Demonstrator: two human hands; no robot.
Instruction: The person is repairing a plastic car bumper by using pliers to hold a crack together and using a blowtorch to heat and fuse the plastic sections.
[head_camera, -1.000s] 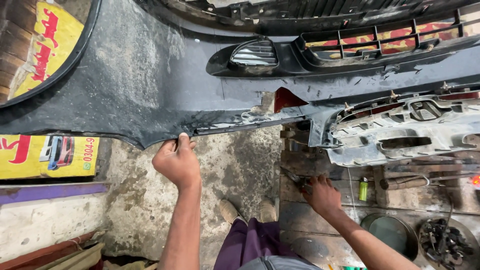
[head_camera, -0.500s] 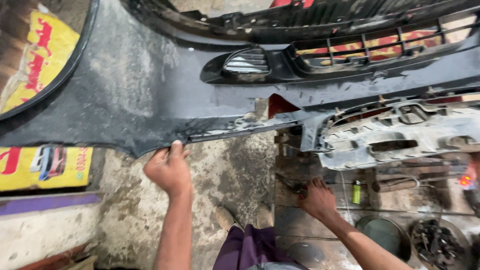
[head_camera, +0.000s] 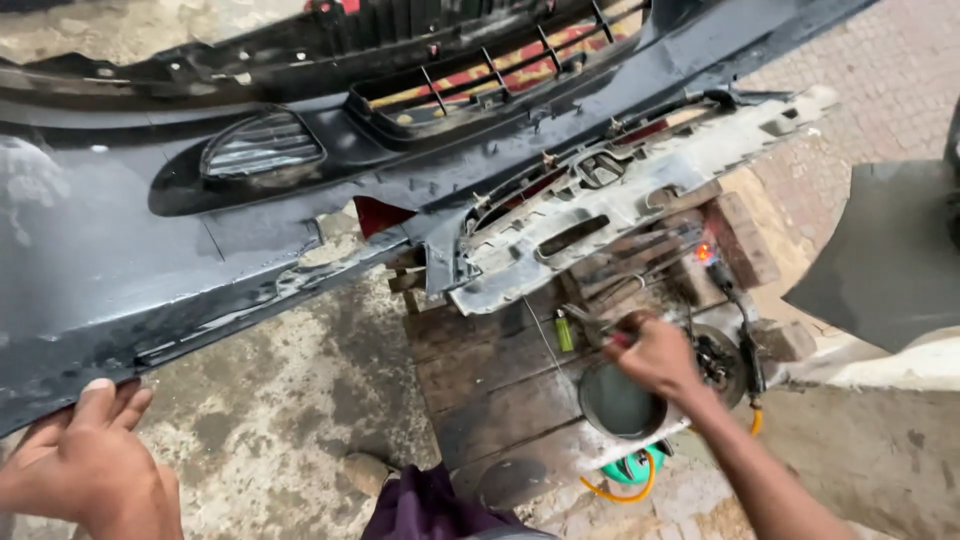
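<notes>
A large dark car bumper (head_camera: 150, 260) lies tilted across the concrete floor. My left hand (head_camera: 85, 465) grips its lower edge at the bottom left, thumb on top. My right hand (head_camera: 655, 355) is over a wooden board (head_camera: 480, 380), closed around pliers (head_camera: 590, 325) with a red handle; the dark jaws stick out to the left. A grey, paint-worn grille piece (head_camera: 620, 200) rests against the bumper just above that hand.
On the board lie a small green lighter (head_camera: 565, 330), a round dark tin (head_camera: 615, 400) and a metal part with a hose (head_camera: 735, 350). A small flame (head_camera: 703, 252) glows behind. A dark panel (head_camera: 880, 250) stands at right. A yellow hose (head_camera: 640, 485) curls below.
The view has swung right and down. My left hand slid left along the bumper edge. My right hand moved right over the board and closed on the pliers.
</notes>
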